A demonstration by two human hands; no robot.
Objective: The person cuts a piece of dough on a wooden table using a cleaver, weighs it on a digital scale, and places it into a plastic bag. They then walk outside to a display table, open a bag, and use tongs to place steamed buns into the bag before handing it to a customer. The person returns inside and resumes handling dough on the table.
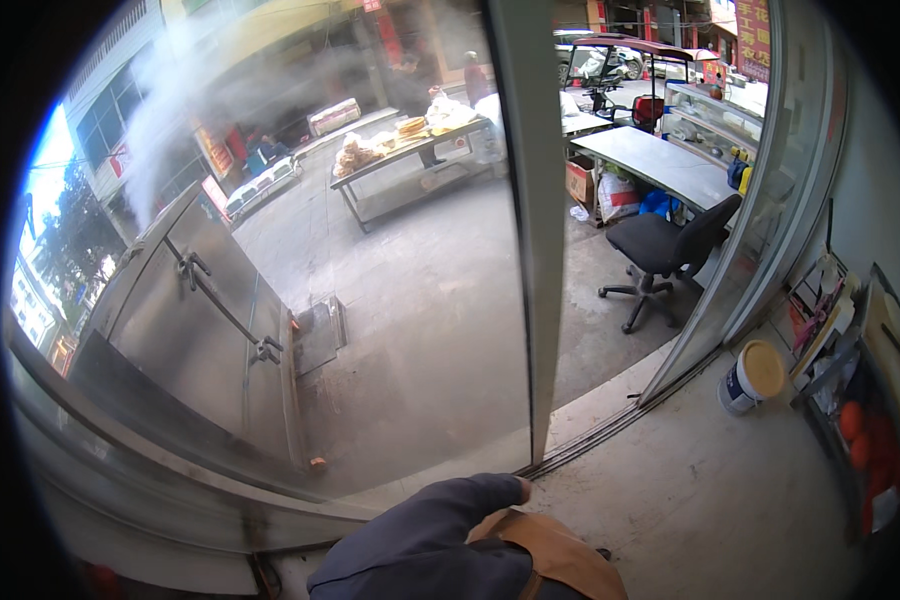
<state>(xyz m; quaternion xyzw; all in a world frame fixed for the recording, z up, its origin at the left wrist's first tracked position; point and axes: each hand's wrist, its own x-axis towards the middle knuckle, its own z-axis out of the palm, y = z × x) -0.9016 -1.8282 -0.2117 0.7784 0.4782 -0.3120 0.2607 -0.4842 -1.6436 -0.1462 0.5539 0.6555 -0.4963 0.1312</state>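
Only the edge of my left hand (525, 490) shows, past the dark sleeve (435, 514) of my bent arm in front of my body. Its fingers are hidden, so what it holds, if anything, cannot be told. It is nearest to the brown apron (559, 544) and, in the picture, to the foot of the grey door frame (544, 435). My right hand is out of view. Before me stands a sliding glass door (420, 300); its right side is open onto the pavement. Behind the glass at left is a large metal steam cabinet (195, 322) with lever latches, steam rising from it.
The door track (592, 442) crosses the floor. Outside stand a black office chair (645, 244), a white-topped table (645, 157), a glass display case (712, 120) and a table with bagged food (412, 154). Inside at right are a lidded bucket (750, 379) and leaning boards (889, 322).
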